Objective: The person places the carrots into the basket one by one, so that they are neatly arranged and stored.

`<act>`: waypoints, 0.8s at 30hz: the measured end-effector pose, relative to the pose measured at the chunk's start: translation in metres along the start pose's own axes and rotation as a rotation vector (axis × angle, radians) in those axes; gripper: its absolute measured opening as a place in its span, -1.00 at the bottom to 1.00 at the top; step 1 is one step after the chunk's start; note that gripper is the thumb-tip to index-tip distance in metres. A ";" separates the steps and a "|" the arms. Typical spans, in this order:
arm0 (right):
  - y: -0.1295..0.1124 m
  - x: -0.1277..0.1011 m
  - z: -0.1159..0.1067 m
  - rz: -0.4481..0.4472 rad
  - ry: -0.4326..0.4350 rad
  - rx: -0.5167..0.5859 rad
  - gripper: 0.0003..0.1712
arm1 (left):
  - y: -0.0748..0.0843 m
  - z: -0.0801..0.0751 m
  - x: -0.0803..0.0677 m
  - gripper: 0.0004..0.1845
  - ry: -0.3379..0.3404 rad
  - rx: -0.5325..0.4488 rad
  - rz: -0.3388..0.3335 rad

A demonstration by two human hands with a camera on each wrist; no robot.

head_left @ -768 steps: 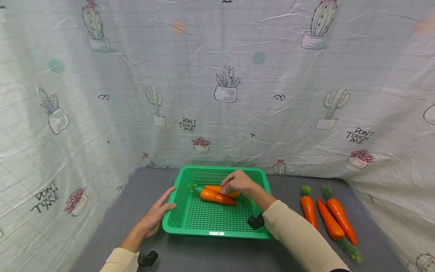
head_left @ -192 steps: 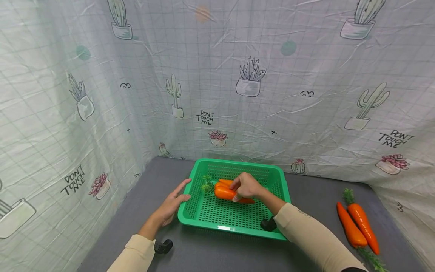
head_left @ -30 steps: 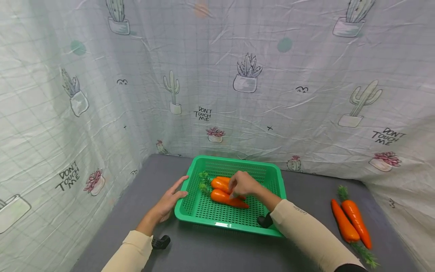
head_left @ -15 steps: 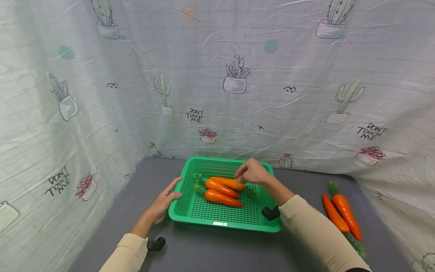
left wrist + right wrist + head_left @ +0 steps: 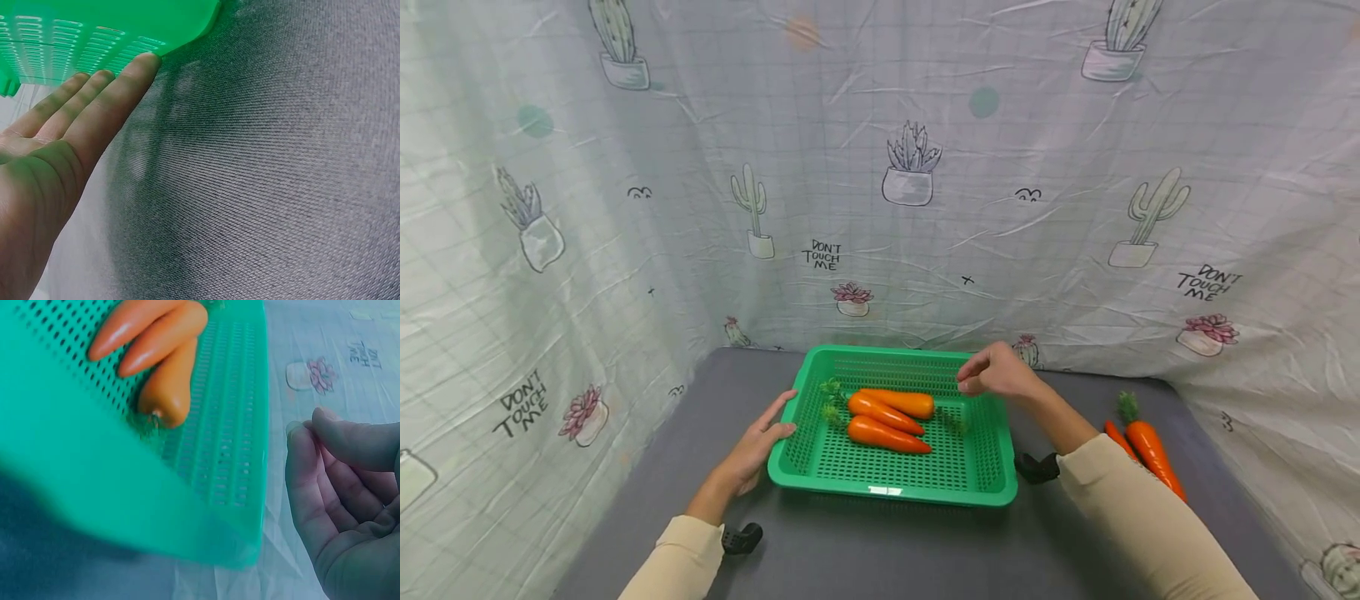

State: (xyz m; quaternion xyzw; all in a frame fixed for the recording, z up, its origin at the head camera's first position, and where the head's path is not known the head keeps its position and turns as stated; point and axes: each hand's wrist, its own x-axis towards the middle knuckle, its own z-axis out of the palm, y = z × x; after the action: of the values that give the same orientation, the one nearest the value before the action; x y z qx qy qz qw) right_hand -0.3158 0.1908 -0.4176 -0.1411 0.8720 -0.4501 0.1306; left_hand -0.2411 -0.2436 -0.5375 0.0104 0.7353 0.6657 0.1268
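Figure: Your two hands at a green basket [image 5: 891, 487] holding three carrots [image 5: 886, 414] on a grey table [image 5: 880, 550].

Your left hand [image 5: 752, 446] lies flat on the table with its fingers straight and together, their tips [image 5: 140, 65] touching the basket's left wall, and it holds nothing. Your right hand [image 5: 996, 375] hovers above the basket's far right corner, its fingers [image 5: 306, 481] loosely curled toward the thumb, and it is empty, touching no carrot. The three carrots lie side by side in the far half of the basket; two have leafy tops pointing left, and the third, farthest back, has its top pointing right. Two more carrots [image 5: 1142, 446] lie on the table well to the right of the basket, partly hidden behind your right sleeve [image 5: 1142, 525]. A cactus-print cloth [image 5: 880, 183] hangs behind and to both sides.
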 end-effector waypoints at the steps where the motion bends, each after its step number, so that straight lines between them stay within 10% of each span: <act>1: 0.002 -0.002 -0.003 -0.004 -0.001 0.004 -0.72 | 0.000 0.000 0.000 -0.26 -0.003 -0.002 0.000; 24: 0.044 -0.049 -0.055 -0.003 0.097 0.016 -0.64 | -0.002 0.001 0.002 -0.26 0.011 0.038 0.010</act>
State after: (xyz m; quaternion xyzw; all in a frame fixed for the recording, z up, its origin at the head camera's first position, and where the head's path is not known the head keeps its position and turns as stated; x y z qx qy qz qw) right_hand -0.2958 0.2745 -0.4183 -0.1194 0.8735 -0.4635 0.0888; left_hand -0.2427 -0.2427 -0.5394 0.0129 0.7485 0.6522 0.1192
